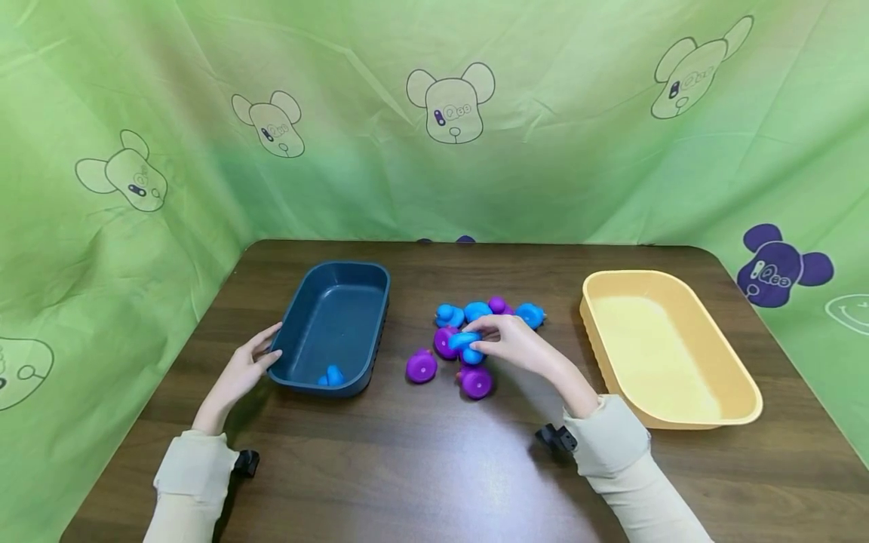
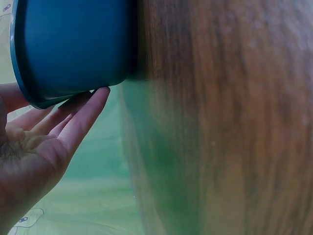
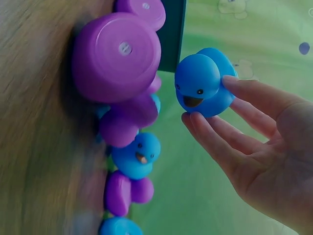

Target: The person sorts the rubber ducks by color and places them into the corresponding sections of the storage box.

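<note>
My right hand (image 1: 509, 343) pinches a blue rubber duck (image 3: 200, 81) between thumb and fingertips, raised just above a cluster of ducks. In the right wrist view, the held duck's face points toward the camera. Below it lie purple ducks (image 1: 422, 366), several tipped over with round bases showing, among other blue ducks (image 1: 529, 315). My left hand (image 1: 241, 369) holds the near left side of a dark blue bin (image 1: 380, 324), thumb at the rim and fingers against the outer wall. Inside the bin's near end sits a small blue duck (image 1: 333, 375), partly hidden by the wall.
A pale yellow bin (image 1: 668, 347) stands at the right of the brown wooden table (image 1: 407, 467). Green cloth (image 1: 353, 166) with mouse-head drawings hangs behind and at both sides. Dark wrist cameras (image 1: 557, 439) are strapped at both sleeves.
</note>
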`<state>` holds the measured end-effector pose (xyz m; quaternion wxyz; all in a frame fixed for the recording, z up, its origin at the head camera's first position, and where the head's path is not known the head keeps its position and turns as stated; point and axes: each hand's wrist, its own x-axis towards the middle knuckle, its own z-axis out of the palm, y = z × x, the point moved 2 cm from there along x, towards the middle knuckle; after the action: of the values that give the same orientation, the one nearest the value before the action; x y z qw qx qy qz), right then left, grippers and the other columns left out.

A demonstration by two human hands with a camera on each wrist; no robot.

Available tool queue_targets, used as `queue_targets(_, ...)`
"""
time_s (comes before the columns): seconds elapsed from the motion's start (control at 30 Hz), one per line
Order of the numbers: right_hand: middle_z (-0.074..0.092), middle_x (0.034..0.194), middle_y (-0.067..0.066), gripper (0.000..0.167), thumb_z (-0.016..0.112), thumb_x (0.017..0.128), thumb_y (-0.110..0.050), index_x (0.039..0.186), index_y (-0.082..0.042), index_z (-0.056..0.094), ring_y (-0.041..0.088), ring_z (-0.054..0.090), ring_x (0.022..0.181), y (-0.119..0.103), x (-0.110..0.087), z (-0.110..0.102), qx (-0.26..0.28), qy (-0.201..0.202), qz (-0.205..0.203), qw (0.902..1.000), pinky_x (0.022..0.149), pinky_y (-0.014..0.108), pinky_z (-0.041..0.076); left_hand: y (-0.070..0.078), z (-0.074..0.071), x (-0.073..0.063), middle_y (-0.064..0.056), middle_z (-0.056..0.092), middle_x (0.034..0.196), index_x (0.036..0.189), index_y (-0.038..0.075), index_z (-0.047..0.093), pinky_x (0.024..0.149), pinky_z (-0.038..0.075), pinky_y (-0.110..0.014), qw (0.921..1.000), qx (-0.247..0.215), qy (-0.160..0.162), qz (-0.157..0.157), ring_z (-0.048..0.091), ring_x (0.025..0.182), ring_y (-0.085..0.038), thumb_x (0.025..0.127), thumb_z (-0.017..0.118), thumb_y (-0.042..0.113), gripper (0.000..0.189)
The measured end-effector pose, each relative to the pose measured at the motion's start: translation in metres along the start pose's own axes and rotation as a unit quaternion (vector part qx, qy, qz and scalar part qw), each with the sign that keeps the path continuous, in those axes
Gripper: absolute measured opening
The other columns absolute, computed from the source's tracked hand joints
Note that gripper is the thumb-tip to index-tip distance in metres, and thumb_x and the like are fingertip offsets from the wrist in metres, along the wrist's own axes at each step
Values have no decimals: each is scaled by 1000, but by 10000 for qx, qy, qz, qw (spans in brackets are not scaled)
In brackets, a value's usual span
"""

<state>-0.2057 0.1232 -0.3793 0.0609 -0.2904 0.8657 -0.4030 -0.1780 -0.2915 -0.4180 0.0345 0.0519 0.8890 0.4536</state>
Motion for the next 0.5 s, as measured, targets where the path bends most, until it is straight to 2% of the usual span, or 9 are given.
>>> queue_targets(0.3, 64, 101, 5, 23, 61, 83, -14, 104, -6, 64, 19, 57, 96, -15, 13, 11, 36, -129, -36, 9999, 81, 34, 44, -1, 1, 0, -32, 50, 115, 135, -2, 31, 62, 43, -22, 10000, -61, 35, 24, 52, 90, -28, 89, 46, 1, 48)
queue_targets(0.5, 62, 104, 7, 24, 59, 84, -12, 107, -5, 62, 20, 59, 95, -26, 23, 20, 343, -242, 71, 9991, 81, 31, 46, 1, 0, 0, -31, 50, 114, 135, -2, 32, 60, 42, -24, 10000, -5, 63, -16, 51, 79, -16, 89, 46, 1, 48)
